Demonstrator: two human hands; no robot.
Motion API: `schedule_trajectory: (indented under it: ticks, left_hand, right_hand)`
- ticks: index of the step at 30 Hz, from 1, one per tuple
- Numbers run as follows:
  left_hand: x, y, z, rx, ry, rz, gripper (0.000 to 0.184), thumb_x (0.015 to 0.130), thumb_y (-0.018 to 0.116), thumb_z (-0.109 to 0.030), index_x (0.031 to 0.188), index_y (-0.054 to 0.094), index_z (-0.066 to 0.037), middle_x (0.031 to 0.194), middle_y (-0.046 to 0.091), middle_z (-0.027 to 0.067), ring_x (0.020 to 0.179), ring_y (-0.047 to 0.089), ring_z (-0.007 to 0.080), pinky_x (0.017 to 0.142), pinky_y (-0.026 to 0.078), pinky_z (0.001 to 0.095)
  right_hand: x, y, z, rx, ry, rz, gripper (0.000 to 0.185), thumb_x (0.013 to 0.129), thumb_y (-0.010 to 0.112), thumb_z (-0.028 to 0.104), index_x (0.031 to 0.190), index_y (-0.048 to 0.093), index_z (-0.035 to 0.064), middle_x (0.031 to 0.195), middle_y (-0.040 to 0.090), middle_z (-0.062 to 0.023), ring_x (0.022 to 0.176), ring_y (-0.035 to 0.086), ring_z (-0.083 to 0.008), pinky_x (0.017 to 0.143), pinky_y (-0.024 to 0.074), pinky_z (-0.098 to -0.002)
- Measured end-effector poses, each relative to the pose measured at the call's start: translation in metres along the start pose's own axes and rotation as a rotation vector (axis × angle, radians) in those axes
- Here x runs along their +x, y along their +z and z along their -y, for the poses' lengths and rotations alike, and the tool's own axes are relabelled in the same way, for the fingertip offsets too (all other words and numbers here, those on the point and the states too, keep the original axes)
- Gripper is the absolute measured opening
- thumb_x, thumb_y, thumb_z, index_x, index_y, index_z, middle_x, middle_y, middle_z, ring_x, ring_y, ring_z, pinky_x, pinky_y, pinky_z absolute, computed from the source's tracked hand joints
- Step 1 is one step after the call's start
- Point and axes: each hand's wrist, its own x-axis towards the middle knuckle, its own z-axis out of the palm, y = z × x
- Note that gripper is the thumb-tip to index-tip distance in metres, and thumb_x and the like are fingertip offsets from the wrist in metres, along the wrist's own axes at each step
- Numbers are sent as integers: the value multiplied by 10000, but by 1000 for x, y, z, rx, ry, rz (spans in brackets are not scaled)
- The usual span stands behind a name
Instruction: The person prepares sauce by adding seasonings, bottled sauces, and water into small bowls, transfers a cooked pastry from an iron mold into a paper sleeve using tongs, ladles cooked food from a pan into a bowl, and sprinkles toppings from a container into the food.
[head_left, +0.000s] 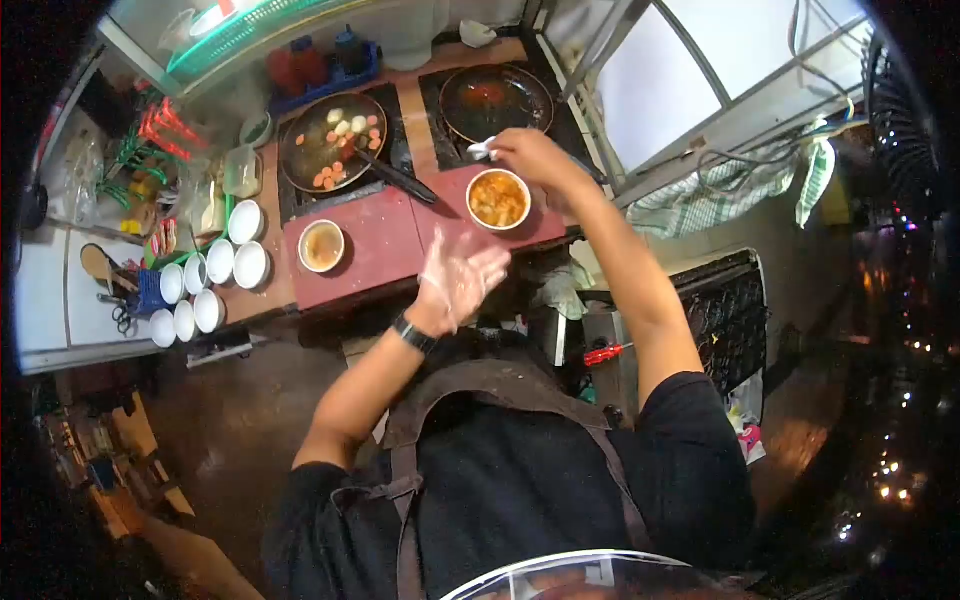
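My left hand [465, 280], in a thin see-through plastic glove, is raised in front of the counter with its palm up and fingers spread; nothing is in it. In my right hand [535, 158] the fingers are pinched on a small white crumpled piece [482, 150], perhaps tissue or cloth, by the near rim of the right pan [497, 105]. That pan has red sauce in it. Just below the right hand stands a white bowl [499, 200] full of orange-red soupy food. Another bowl [322, 246] with pale brown liquid sits to the left.
Sausage slices and white balls lie in the left pan [333, 145], whose black handle [400, 180] points toward me. Several white bowls [251, 265] stand at the left. Behind are sauce bottles in a blue tray [325, 70]. A checked cloth [700, 205] hangs at right.
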Motion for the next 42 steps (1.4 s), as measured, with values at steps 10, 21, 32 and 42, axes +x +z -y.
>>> schedule_trajectory:
  ticks: [10,21,32,42]
  left_hand:
    - [29,-9,59,-180,290,-95,902,1010,333,-699,1556,219,9,1580,285,328,1461,344,432,1184,326,528]
    - [37,0,49,-126,270,-90,660,1025,366,-658,1458,359,-161,1523,337,393,1370,461,464,1073,453,520]
    - [51,-3,12,-31,162,168,919,984,336,-746,1632,74,-150,1535,360,362,1428,413,404,1160,351,482]
    - [48,-20,5,-276,22,123,972,967,381,-753,1622,155,-71,1609,307,258,1506,294,362,1226,231,458]
  right_hand:
    - [-45,24,58,-141,-670,243,229,716,719,124,940,751,89,1022,713,-79,1053,658,-285,942,512,-402]
    - [0,18,-20,6,-330,127,283,888,605,33,1147,720,41,1114,697,-175,1056,665,-355,941,533,-425]
    - [-152,74,110,-71,312,-301,230,888,588,1,1097,666,-55,1086,645,-274,1017,638,-444,926,526,-497]
    - [-28,27,19,446,671,-65,508,1083,477,424,1194,687,-25,1170,710,-121,1050,633,-192,932,484,-336]
